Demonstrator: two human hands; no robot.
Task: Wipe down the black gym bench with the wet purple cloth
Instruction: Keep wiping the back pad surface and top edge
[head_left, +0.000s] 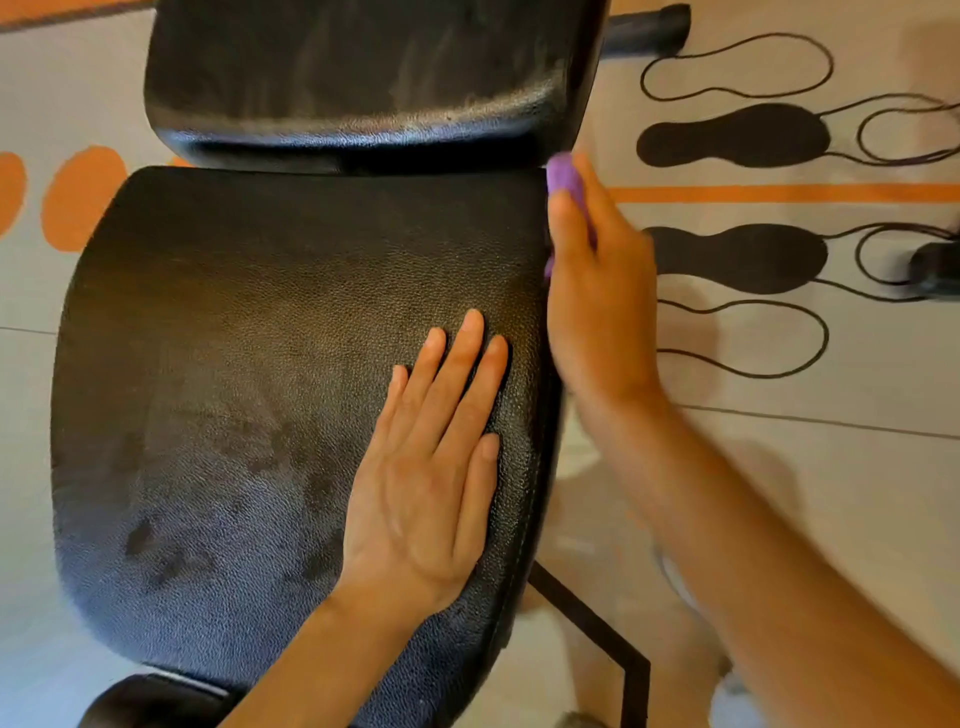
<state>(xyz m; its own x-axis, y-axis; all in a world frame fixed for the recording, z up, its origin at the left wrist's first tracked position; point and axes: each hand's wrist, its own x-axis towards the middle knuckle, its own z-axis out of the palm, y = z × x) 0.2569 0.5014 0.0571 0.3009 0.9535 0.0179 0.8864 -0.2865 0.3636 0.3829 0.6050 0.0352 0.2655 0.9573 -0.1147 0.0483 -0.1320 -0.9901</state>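
The black gym bench (291, 322), padded in pebbled leather-look vinyl, fills most of the view from above. Its wide seat pad lies nearest the camera and a second pad, the backrest (363, 78), sits just beyond it, with a narrow gap between the two. Dark damp patches mark the near left part of the seat pad, and a pale smeared sheen shows on the backrest.

The left hand (431, 467) lies flat on the right part of the seat pad, palm down, fingers stretched out and close together, holding nothing. The right hand (597, 301) is at the right side edge of the seat pad, near its far corner, turned on its edge with the fingers extended along the side of the pad. It presses the wet purple cloth (563, 179) against that side edge; the cloth is mostly hidden under the fingers, with a bunched purple end sticking out past the fingertips and a thin sliver showing beneath the hand. This hand is slightly blurred.

Under the bench is a pale floor (779, 467) printed with orange dots, an orange stripe and black footprint shapes, some solid and some only outlined. A black metal frame bar (592, 618) of the bench angles out below the seat's right edge.
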